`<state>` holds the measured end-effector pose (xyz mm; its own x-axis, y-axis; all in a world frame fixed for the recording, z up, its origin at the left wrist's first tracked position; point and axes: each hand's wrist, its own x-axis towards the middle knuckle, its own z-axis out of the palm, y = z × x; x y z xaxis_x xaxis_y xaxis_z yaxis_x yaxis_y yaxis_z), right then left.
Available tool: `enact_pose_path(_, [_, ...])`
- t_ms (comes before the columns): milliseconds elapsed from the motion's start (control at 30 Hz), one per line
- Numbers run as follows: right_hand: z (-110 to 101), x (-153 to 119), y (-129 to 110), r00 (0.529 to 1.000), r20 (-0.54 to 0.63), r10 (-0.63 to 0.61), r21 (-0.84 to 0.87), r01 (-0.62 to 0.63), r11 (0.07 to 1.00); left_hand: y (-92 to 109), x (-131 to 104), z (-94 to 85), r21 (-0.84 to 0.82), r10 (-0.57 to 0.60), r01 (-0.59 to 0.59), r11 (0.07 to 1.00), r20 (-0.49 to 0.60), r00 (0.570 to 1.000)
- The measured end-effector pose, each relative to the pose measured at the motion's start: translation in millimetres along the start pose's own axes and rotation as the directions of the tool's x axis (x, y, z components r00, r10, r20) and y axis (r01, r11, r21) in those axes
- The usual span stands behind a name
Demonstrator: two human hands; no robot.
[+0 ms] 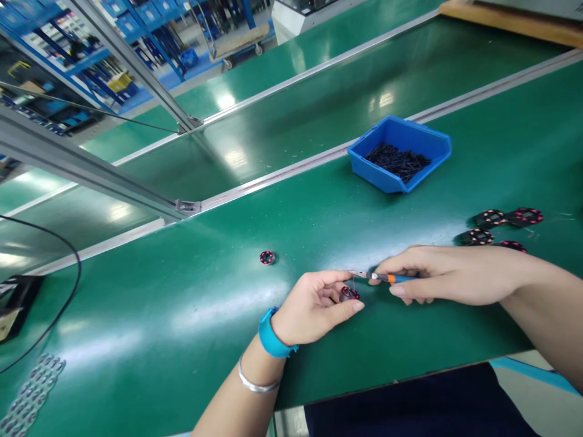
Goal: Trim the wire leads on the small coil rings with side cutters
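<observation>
- Pliers (395, 279) with blue-orange handle were gripped in right hand (439, 276), fingers wrapped around handle.
- Small pink-and-black ring (350, 294) was pinched by thumb and curled fingers of left hand (314, 309), near side of green bench (310, 206).
- Thin wire (354, 283) was seen between ring and plier tips, index fingertip just beside; exact contact could not be told.
- Loose ring (267, 258) was placed farther left.
- Ring cluster (505, 218) was set right, beyond right hand.
- Blue bin (371, 171) was filled with dark pieces (396, 161), far right.
</observation>
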<state>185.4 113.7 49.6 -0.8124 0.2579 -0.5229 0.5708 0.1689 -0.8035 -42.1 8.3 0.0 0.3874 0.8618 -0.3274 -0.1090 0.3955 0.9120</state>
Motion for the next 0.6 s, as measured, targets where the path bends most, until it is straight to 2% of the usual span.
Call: enact_pose_path(600, [4.2,1.6,0.2,0.999,-0.033,0.007,-0.007,-0.007,1.0,-2.9,-0.9,0.8,0.03,0.0,0.002,1.0,-0.058,0.998])
